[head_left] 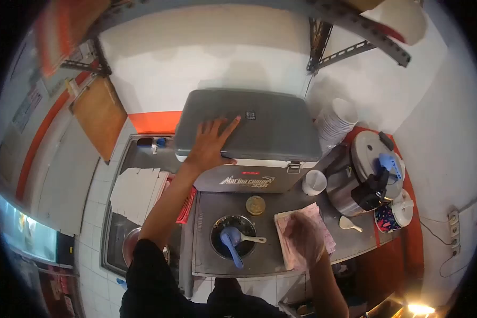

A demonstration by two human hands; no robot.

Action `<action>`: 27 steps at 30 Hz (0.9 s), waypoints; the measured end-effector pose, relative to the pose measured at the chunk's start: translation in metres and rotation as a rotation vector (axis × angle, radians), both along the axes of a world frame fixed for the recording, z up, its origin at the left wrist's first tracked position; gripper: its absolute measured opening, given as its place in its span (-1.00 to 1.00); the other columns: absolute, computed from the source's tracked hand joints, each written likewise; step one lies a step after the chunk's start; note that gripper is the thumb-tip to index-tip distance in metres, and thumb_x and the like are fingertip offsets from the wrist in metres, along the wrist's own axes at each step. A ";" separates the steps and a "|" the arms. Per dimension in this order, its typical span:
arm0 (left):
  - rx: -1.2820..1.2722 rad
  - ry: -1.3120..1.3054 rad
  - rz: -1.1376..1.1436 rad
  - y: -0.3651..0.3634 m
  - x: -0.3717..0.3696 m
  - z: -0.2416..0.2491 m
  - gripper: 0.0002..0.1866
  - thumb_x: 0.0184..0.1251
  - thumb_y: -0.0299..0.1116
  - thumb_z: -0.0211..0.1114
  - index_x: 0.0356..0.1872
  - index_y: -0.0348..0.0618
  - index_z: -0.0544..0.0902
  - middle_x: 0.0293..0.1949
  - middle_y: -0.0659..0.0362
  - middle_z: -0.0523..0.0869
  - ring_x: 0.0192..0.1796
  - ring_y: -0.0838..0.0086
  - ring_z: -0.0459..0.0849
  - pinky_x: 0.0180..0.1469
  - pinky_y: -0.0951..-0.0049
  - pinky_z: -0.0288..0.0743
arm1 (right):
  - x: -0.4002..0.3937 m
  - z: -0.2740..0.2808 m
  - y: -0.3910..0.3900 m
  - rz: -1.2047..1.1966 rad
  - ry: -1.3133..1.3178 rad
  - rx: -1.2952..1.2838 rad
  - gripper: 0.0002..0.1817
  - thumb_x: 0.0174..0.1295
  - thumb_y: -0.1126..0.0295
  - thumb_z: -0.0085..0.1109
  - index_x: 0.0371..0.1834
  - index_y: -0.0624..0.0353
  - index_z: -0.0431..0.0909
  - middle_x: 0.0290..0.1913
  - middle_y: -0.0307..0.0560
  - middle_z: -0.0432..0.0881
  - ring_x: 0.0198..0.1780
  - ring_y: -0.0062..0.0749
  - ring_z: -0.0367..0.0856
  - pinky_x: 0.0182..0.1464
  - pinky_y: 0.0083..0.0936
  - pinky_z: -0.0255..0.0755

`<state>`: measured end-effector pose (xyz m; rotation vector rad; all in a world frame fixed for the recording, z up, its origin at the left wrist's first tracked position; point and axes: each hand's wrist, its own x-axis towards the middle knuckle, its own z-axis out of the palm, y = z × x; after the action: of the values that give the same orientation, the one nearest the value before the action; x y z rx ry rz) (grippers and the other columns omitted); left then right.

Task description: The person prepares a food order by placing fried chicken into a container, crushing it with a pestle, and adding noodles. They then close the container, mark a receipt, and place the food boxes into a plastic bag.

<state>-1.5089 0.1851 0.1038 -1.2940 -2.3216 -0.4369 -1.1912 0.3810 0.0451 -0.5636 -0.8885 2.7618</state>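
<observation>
My left hand [212, 146] lies spread on the front left part of the grey lid [275, 124] of a large cooler box [217, 179], which is closed. Lower right, my right hand [303, 237] is blurred by motion above a stack of pink and white paper [287, 254]; its fingers are smeared. Between the hands, a dark bowl [215, 253] holds a blue spoon [235, 257] and a white spoon [253, 239]. A small round container [255, 205] stands just behind the bowl, in front of the cooler.
Right of the cooler stand stacked white cups [336, 121], a white cup [315, 183], a large steel pot [340, 185], a white spoon [350, 224] and a patterned tub [389, 218]. White cardboard sheets [135, 193] lie left. Metal shelf beams [365, 32] hang overhead.
</observation>
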 end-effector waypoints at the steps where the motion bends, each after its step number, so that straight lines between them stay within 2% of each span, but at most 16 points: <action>1: -0.018 0.035 -0.022 0.000 -0.002 0.001 0.23 -0.18 0.09 0.64 0.60 0.16 0.14 0.29 0.02 0.42 0.33 0.10 0.40 0.42 -0.10 0.13 | -0.023 0.010 0.001 0.018 -0.005 -0.042 -0.78 0.45 0.36 0.11 -0.06 0.31 0.59 -0.27 -0.04 0.62 -0.30 -0.29 0.59 -0.22 -0.44 0.48; 3: -0.045 0.120 -0.059 0.000 -0.005 0.000 0.18 -0.17 0.10 0.64 0.57 0.15 0.22 0.26 0.06 0.44 0.30 0.16 0.43 0.43 -0.12 0.11 | -0.066 0.016 0.006 0.043 -0.034 0.011 -0.78 0.44 0.33 0.13 -0.09 0.29 0.59 -0.23 -0.03 0.63 -0.26 -0.29 0.61 -0.21 -0.45 0.49; 5: 0.068 0.194 -0.033 -0.004 -0.013 -0.003 0.10 -0.15 0.13 0.62 0.51 0.10 0.32 0.19 0.11 0.50 0.25 0.20 0.47 0.43 -0.12 0.12 | -0.107 0.002 0.017 0.123 -0.063 0.581 -0.75 0.43 0.28 0.15 -0.07 0.27 0.58 -0.20 -0.02 0.64 -0.19 -0.30 0.62 -0.16 -0.47 0.51; 7: 0.195 0.261 -0.010 -0.004 -0.022 0.006 0.01 -0.09 0.14 0.58 0.47 0.07 0.38 0.12 0.15 0.55 0.18 0.23 0.51 0.41 -0.13 0.14 | -0.144 0.010 0.021 0.178 -0.068 0.644 -0.71 0.42 0.24 0.17 -0.01 0.25 0.57 -0.15 0.00 0.64 -0.12 -0.27 0.64 -0.10 -0.46 0.53; 9: 0.337 0.319 0.003 0.006 -0.028 0.035 -0.09 0.03 0.13 0.51 0.44 0.06 0.42 0.04 0.18 0.59 0.09 0.23 0.54 0.36 -0.15 0.18 | -0.175 0.049 0.018 0.186 -0.049 0.198 -0.65 0.41 0.20 0.19 0.09 0.23 0.57 -0.08 0.04 0.66 -0.05 -0.23 0.66 -0.03 -0.43 0.55; 11: 0.336 0.384 -0.033 0.011 -0.038 0.055 -0.19 -0.02 0.07 0.58 0.28 -0.03 0.53 0.00 0.20 0.60 0.09 0.27 0.56 0.36 -0.07 0.22 | -0.198 0.034 0.032 0.145 0.350 0.014 -0.57 0.43 0.15 0.18 0.22 0.17 0.55 0.01 0.10 0.66 -0.02 -0.13 0.68 0.04 -0.36 0.57; 12: 0.342 0.428 -0.050 0.014 -0.044 0.060 -0.24 -0.05 0.03 0.62 0.20 -0.08 0.59 -0.02 0.21 0.61 0.09 0.28 0.57 0.36 -0.03 0.25 | -0.214 0.043 0.042 0.177 0.406 -0.006 -0.56 0.43 0.13 0.16 0.23 0.16 0.55 0.06 0.13 0.65 0.00 -0.11 0.68 0.06 -0.34 0.57; 13: 0.390 0.472 -0.080 0.017 -0.045 0.058 -0.35 0.02 -0.03 0.58 0.13 -0.07 0.62 -0.05 0.21 0.62 0.04 0.29 0.57 0.31 -0.02 0.29 | -0.227 0.055 0.050 0.206 0.463 -0.028 -0.55 0.44 0.11 0.15 0.24 0.16 0.55 0.10 0.16 0.64 0.02 -0.08 0.68 0.08 -0.31 0.57; 15: 0.492 0.564 -0.142 0.017 -0.040 0.051 -0.58 0.17 -0.14 0.50 0.01 -0.05 0.68 -0.11 0.21 0.64 -0.05 0.30 0.59 0.21 -0.01 0.38 | -0.244 0.075 0.055 0.223 0.523 0.009 -0.59 0.45 0.18 0.15 0.19 0.23 0.58 0.07 0.26 0.66 -0.01 -0.02 0.72 0.04 -0.30 0.63; 17: 0.257 0.415 -0.351 0.014 -0.045 0.027 -0.75 0.22 -0.28 0.45 -0.12 -0.09 0.68 -0.14 0.18 0.66 0.00 0.27 0.64 0.08 0.12 0.52 | -0.250 0.087 0.059 0.224 0.559 0.093 -0.61 0.45 0.21 0.15 0.16 0.27 0.60 0.07 0.30 0.66 -0.03 0.01 0.74 0.00 -0.30 0.67; 19: -0.012 0.087 -0.484 0.043 -0.067 -0.003 -0.70 0.23 -0.29 0.44 -0.05 -0.11 0.65 -0.05 0.10 0.64 0.07 0.21 0.64 0.12 0.14 0.53 | -0.255 0.098 0.069 0.197 0.567 0.244 -0.61 0.46 0.20 0.15 0.15 0.28 0.61 0.09 0.30 0.66 -0.02 0.00 0.74 -0.04 -0.33 0.68; 20: -0.154 -0.104 -0.501 0.059 -0.081 -0.021 -0.65 0.22 -0.29 0.45 0.00 -0.13 0.63 0.01 0.05 0.63 0.12 0.18 0.63 0.15 0.13 0.52 | -0.256 0.116 0.066 0.126 0.288 0.449 -0.60 0.46 0.18 0.15 0.17 0.28 0.60 -0.01 0.21 0.71 -0.10 -0.09 0.76 -0.10 -0.37 0.66; 22: -0.501 -0.543 -0.440 0.099 -0.134 -0.061 -0.43 0.15 -0.21 0.52 0.17 -0.17 0.57 0.21 -0.08 0.55 0.24 0.13 0.58 0.30 0.04 0.44 | -0.259 0.122 0.067 0.143 0.328 0.487 -0.58 0.44 0.12 0.18 0.10 0.29 0.62 -0.10 0.13 0.74 -0.19 -0.16 0.76 -0.16 -0.40 0.64; 23: -0.535 -0.473 -0.526 0.112 -0.159 -0.094 -0.36 0.15 -0.16 0.51 0.23 -0.17 0.51 0.23 -0.09 0.53 0.25 0.07 0.56 0.32 0.07 0.43 | -0.259 0.123 0.069 0.146 0.350 0.506 -0.56 0.43 0.09 0.20 0.06 0.29 0.63 -0.15 0.09 0.75 -0.23 -0.19 0.76 -0.19 -0.42 0.63; 25: -0.602 -0.330 -0.709 0.133 -0.201 -0.152 -0.23 0.15 -0.07 0.49 0.35 -0.18 0.41 0.28 -0.12 0.49 0.28 -0.05 0.53 0.36 0.13 0.41 | -0.264 0.128 0.064 0.105 0.123 0.638 -0.49 0.39 -0.02 0.23 -0.03 0.31 0.63 -0.21 0.05 0.75 -0.30 -0.23 0.75 -0.21 -0.44 0.60; 27: -0.782 -0.398 -0.613 0.140 -0.198 -0.169 -0.12 0.09 -0.01 0.52 0.38 -0.23 0.35 0.32 -0.16 0.46 0.33 -0.05 0.48 0.40 0.10 0.36 | -0.262 0.138 0.057 0.068 -0.005 0.728 -0.41 0.34 -0.12 0.25 -0.11 0.32 0.62 -0.25 0.04 0.75 -0.32 -0.26 0.74 -0.23 -0.46 0.59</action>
<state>-1.7073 0.3254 -0.0656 -2.5150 -2.4638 0.0831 -1.4534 0.4378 0.1834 -0.3986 -1.8014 2.2321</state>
